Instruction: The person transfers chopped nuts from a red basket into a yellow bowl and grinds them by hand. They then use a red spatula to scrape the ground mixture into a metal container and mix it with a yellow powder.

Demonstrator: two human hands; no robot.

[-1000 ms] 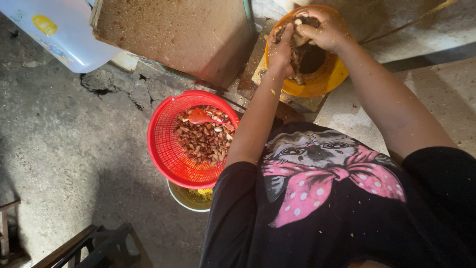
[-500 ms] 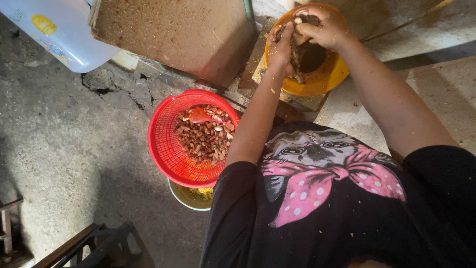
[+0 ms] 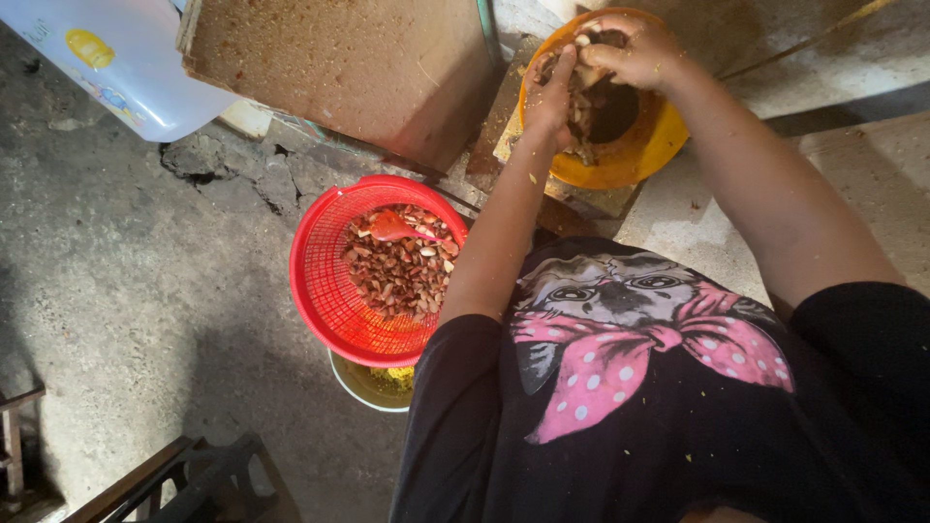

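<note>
Red round plastic mesh basket [image 3: 334,291] sitting nearest, holding brown seeds [image 3: 402,276]. Beyond basket, left hand [image 3: 550,97] and right hand [image 3: 635,50] working inside orange round plastic bowl [image 3: 630,160], fingers curling around small brown pieces [image 3: 586,97]; grip partly hidden.

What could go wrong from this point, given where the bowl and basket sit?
The orange bowl rests on a small board laid over uneven slabs, and both the left hand and right hand are working inside it; a hard press might tip it. Bits already lie on the ground, so more may scatter. The red basket perches on a smaller container, close to the left elbow, and could be knocked.
</note>
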